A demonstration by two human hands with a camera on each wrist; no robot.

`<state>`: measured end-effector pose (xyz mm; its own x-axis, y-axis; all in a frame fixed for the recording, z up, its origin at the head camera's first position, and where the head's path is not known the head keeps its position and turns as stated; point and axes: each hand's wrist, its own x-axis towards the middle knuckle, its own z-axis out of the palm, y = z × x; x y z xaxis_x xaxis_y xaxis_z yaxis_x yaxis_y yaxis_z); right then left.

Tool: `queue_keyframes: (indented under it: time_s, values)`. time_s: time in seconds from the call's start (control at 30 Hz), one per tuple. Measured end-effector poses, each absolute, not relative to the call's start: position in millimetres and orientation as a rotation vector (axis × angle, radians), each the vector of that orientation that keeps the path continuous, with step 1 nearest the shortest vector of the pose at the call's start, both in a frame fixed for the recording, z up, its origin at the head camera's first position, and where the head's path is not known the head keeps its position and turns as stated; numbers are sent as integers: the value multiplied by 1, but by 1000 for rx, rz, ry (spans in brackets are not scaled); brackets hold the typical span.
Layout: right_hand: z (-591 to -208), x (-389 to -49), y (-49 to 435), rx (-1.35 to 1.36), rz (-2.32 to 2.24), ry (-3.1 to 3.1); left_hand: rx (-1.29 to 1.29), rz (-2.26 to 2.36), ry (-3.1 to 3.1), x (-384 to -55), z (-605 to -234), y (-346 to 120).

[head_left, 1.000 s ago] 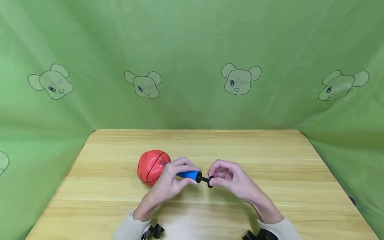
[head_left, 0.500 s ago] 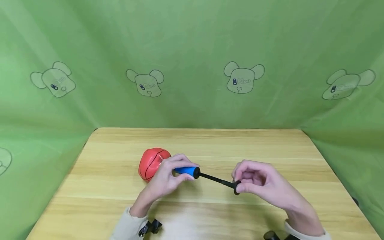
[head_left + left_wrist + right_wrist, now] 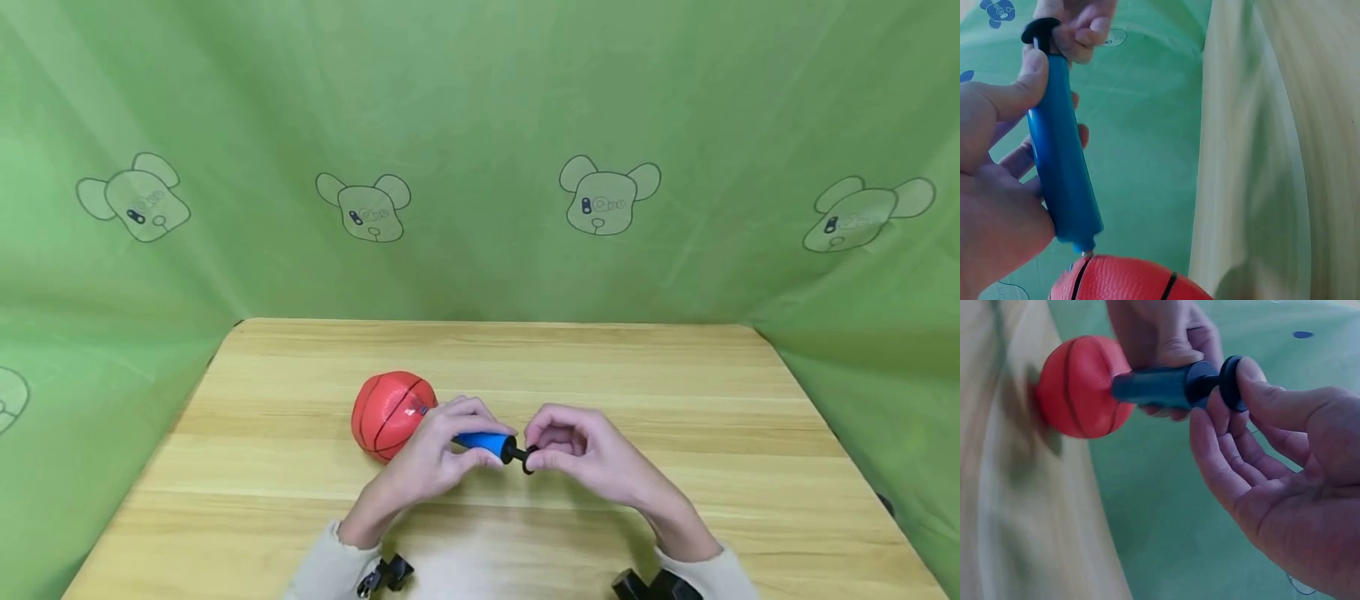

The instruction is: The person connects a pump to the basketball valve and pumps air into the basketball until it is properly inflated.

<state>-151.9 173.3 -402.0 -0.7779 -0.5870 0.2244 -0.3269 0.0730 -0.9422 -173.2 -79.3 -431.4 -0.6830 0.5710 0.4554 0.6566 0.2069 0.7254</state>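
My left hand (image 3: pixel 431 450) grips the blue barrel of a hand pump (image 3: pixel 1063 150), thumb along one side and fingers round the other. The pump's nozzle end meets a red ball (image 3: pixel 390 414) with black seam lines, and in the left wrist view a thin metal needle shows between them. My right hand (image 3: pixel 581 446) pinches the round black plunger handle (image 3: pixel 1231 384) between thumb and fingers. Only a short length of the black rod shows between handle and barrel. In the head view the left hand hides the nozzle end.
A wooden table (image 3: pixel 675 383) lies under the hands. Green cloth (image 3: pixel 480 100) with bear-head drawings hangs behind it and along both sides. Black wrist devices (image 3: pixel 388 575) sit at both cuffs, low in the head view.
My right hand pulled the plunger far out to the right by half a second ago, and now has it pushed back close to the barrel. The ball looks rounder and less creased now.
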Motion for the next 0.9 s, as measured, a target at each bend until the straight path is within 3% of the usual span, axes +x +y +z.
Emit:
queue_keyframes:
  time_s: [0.33, 0.7, 0.9]
  values:
    - [-365, -131, 214, -1200, -1824, 2044, -1115, -1540, -2386, -178, -423, -94]
    - [-410, -157, 175, -1018, -1960, 1955, -1139, -1560, -2361, -174, -428, -85]
    - [-414, -152, 167, -978, -1941, 2093, -1184, -1582, -2375, -174, -431, -83]
